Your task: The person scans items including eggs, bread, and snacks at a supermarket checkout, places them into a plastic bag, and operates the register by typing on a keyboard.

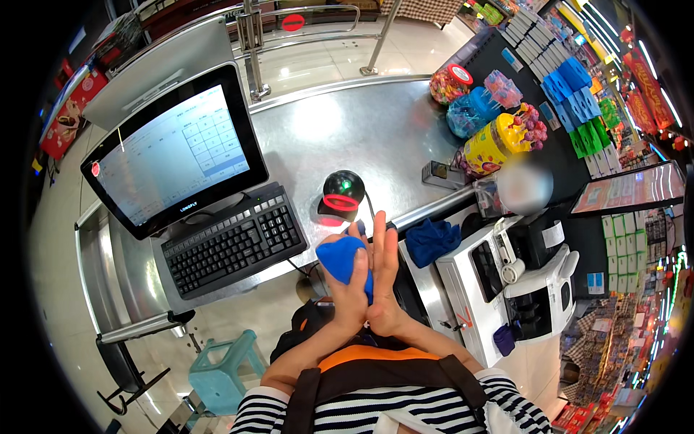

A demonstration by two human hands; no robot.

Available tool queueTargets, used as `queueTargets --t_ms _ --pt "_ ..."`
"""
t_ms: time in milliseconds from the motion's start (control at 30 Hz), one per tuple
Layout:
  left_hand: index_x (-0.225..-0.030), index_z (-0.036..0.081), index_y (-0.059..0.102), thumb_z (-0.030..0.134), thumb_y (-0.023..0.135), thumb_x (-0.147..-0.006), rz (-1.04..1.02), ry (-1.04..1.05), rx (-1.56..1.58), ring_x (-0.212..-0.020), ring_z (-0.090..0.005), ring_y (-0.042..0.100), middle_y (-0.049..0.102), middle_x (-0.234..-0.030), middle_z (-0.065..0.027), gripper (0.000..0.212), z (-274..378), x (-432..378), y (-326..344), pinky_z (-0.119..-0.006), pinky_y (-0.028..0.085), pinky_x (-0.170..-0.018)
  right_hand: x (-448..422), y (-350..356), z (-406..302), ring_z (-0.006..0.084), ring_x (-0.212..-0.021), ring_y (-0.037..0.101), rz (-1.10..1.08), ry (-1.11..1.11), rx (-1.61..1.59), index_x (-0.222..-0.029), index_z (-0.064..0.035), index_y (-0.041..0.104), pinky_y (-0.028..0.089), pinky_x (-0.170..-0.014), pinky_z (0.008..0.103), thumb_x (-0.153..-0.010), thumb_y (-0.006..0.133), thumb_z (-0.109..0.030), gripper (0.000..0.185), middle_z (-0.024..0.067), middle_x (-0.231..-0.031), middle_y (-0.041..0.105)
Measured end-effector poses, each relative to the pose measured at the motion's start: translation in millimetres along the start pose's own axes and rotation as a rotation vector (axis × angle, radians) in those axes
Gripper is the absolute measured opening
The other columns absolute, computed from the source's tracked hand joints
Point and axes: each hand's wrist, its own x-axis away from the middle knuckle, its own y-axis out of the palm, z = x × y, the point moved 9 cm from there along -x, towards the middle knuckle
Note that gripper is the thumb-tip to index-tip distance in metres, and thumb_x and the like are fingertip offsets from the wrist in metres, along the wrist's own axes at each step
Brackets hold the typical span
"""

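A folded blue cloth lies in my left hand, its thumb laid over the cloth. Against it rises my right hand, fingers extended and slightly apart, with the heels of both hands meeting. The cloth's right edge runs in between the palms; how far the right palm presses on it is hidden. Just beyond my fingertips stands a black barcode scanner with a green light and a red-lit ring. Left of my hands is a black keyboard. Another dark blue cloth is bunched to the right.
A touchscreen monitor stands on the metal counter. Candy jars and a small metal box line its right side. White printers are at the right. A teal plastic stool is on the floor at lower left.
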Motion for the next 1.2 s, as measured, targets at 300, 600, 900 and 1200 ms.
queueTargets --t_ms 300,600,900,1200 --pt "-0.127 0.010 0.031 0.013 0.061 -0.091 0.094 -0.242 0.208 -0.079 -0.0181 0.063 0.055 -0.106 -0.0105 0.047 -24 -10 2 -0.027 0.053 -0.062 14 7 6 0.0435 -0.143 0.001 -0.170 0.180 0.338 -0.149 -0.0014 0.011 0.010 -0.113 0.0460 -0.082 0.061 -0.018 0.085 0.0287 -0.153 -0.006" --pt "-0.119 0.008 0.039 0.016 0.062 -0.091 0.190 -0.208 0.126 -0.083 -0.0183 0.063 0.056 -0.097 -0.0085 0.038 -20 -24 -14 -0.028 0.054 -0.059 25 0 -2 0.0415 -0.132 0.036 -0.194 0.236 0.401 -0.144 -0.0032 0.032 0.048 -0.090 0.0366 -0.084 0.064 -0.030 0.073 0.0256 -0.152 0.018" --pt "-0.128 0.007 0.040 0.027 0.058 -0.094 -0.050 -0.449 0.262 -0.096 -0.0231 0.064 0.056 -0.112 -0.0098 0.044 -33 -28 10 -0.033 0.058 -0.069 17 -52 -27 0.0253 -0.109 0.058 0.019 0.098 0.250 -0.131 0.0034 0.049 0.050 -0.074 0.0286 -0.098 0.043 -0.036 0.052 0.0232 -0.139 0.037" --pt "-0.131 0.013 0.030 0.028 0.058 -0.095 -0.340 -0.520 0.340 -0.108 -0.0161 0.048 0.044 -0.119 -0.0082 0.049 -50 29 58 -0.028 0.039 -0.094 8 -52 -13 0.0381 -0.143 0.002 0.192 0.075 0.580 -0.150 -0.0071 0.013 0.017 -0.112 0.0529 -0.091 0.021 -0.068 0.085 0.0206 -0.155 -0.005"
